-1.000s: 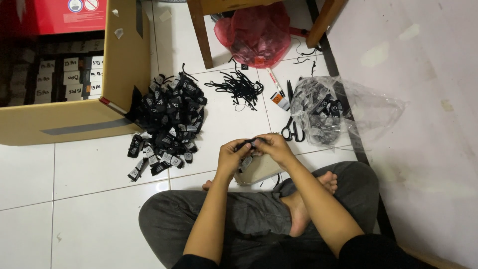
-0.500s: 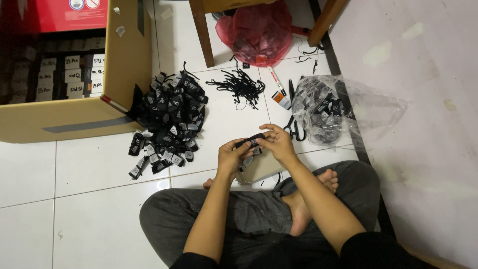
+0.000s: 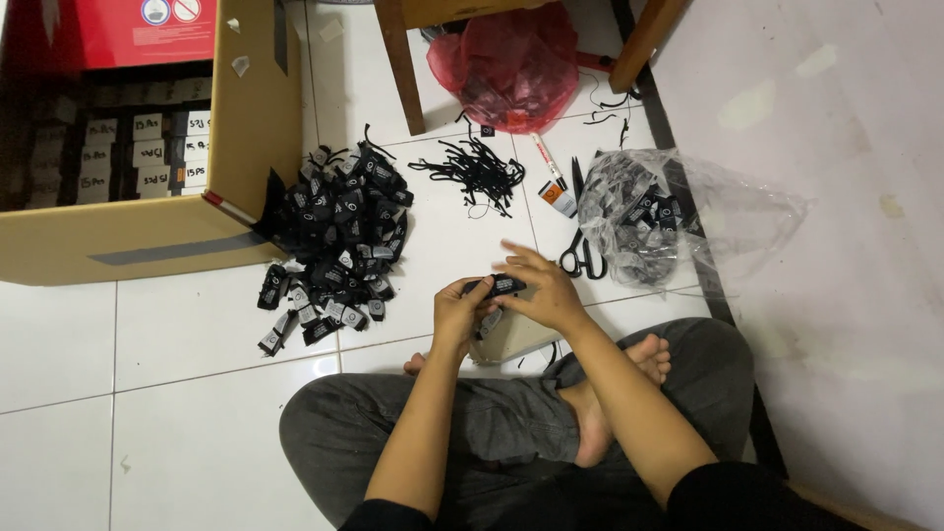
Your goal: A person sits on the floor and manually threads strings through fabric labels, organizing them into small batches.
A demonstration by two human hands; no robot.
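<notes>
I sit cross-legged on a white tiled floor. My left hand (image 3: pixel 460 308) and my right hand (image 3: pixel 539 287) meet above my knees, both pinching one small black tag (image 3: pixel 498 286) with pale print. Under the hands lies a flat tan piece of card (image 3: pixel 511 339). A heap of the same black tags (image 3: pixel 334 236) lies on the floor to the left of my hands. A bundle of thin black strings (image 3: pixel 474 172) lies farther off, beyond the hands.
A large open cardboard box (image 3: pixel 246 118) holding rows of labelled dark packs stands at the left. Black scissors (image 3: pixel 582 251), a marker pen (image 3: pixel 551 177) and a clear plastic bag of tags (image 3: pixel 654 216) lie at the right. A red bag (image 3: pixel 516 64) sits between wooden chair legs.
My hands have stayed together over my knees, turning the small black tag between the fingers; my right fingers have spread out more. The heaps on the floor have not moved.
</notes>
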